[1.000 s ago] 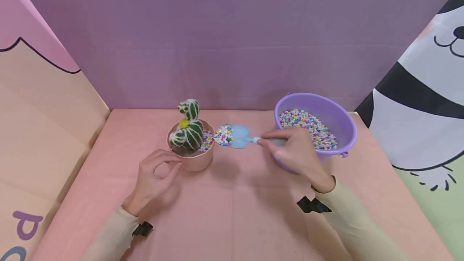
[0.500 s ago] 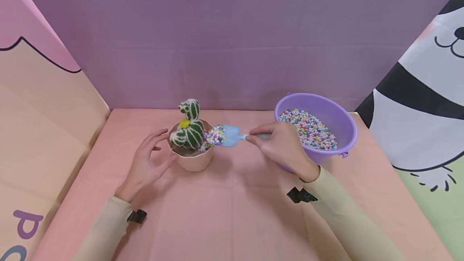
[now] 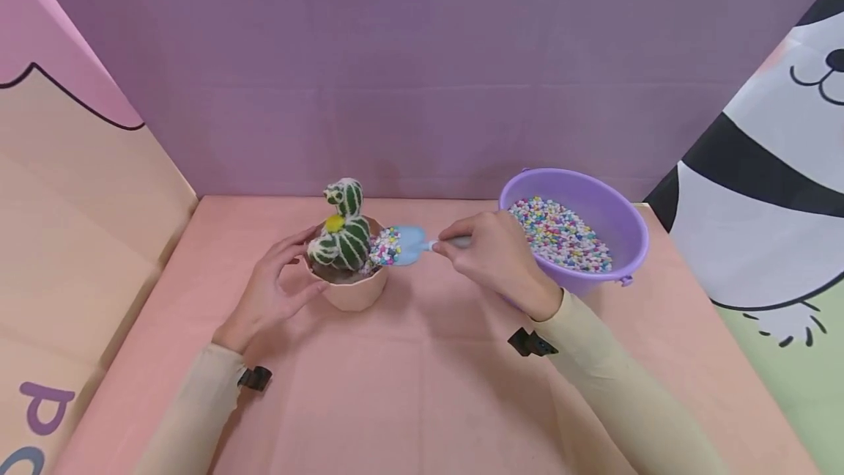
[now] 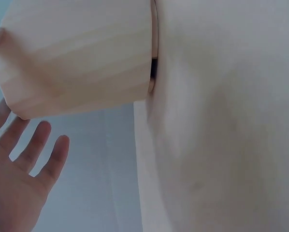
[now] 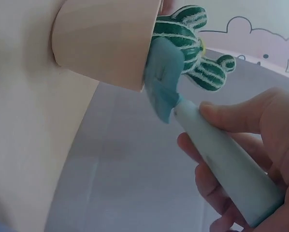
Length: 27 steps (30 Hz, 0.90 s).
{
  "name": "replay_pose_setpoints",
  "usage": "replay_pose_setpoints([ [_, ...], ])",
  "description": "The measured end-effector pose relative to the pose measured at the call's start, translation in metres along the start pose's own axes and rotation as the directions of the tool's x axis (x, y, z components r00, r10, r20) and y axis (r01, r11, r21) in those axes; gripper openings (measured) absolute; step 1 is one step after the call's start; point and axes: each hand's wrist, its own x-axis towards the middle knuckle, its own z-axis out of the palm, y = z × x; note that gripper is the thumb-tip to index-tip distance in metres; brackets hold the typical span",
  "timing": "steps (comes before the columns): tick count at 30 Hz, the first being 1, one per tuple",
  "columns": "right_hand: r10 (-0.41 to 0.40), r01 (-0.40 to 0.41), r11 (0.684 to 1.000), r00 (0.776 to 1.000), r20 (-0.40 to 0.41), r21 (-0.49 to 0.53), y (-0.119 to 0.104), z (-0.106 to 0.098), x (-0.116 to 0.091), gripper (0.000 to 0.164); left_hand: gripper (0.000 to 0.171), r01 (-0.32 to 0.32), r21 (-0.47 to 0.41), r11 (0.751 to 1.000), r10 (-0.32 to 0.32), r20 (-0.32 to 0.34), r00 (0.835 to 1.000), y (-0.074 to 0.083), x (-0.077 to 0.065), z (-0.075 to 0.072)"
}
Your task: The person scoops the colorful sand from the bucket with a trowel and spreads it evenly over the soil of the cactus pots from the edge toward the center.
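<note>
My right hand (image 3: 494, 251) grips the pale handle of a small blue trowel (image 3: 410, 244), its blade loaded with colourful pebbles (image 3: 385, 245). The blade's tip lies over the right rim of a peach flower pot (image 3: 356, 295). In the right wrist view the trowel blade (image 5: 164, 72) overlaps the pot's edge beside the cactus. A green striped cactus (image 3: 352, 244) with a yellow flower stands in the pot. My left hand (image 3: 270, 295) is spread at the pot's left side, thumb at the front rim; in the left wrist view its loose fingers (image 4: 36, 142) reach beside the pot (image 4: 77, 53).
A purple bucket (image 3: 629, 240) holding many small colourful pebbles (image 3: 560, 233) stands right of the pot, partly behind my right hand. A pink cloth (image 3: 369, 402) covers the table. A purple backdrop (image 3: 422, 79) closes the rear, with printed panels at both sides.
The trowel has moved left, from outside the pot to over its right rim. My left hand has drawn back from the front rim, opened wider and come to the pot's left side.
</note>
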Motion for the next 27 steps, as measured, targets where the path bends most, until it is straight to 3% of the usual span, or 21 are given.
replay_pose_setpoints([
  [6,-0.105,0.101,0.991,0.993,-0.052,-0.083,-0.004,0.000,0.000,0.011,0.032,-0.019,0.002,1.000,0.019,-0.013,1.000,0.002,0.003,0.000],
  [18,-0.130,0.124,0.987,0.990,-0.050,-0.105,-0.006,-0.002,0.001,0.011,0.035,0.005,0.028,1.000,-0.002,-0.096,0.995,0.010,-0.002,0.003],
  [27,-0.138,0.129,0.980,0.989,-0.053,-0.150,-0.008,-0.004,0.001,0.011,0.041,0.046,0.206,0.977,-0.006,-0.188,0.982,0.028,-0.006,0.016],
])
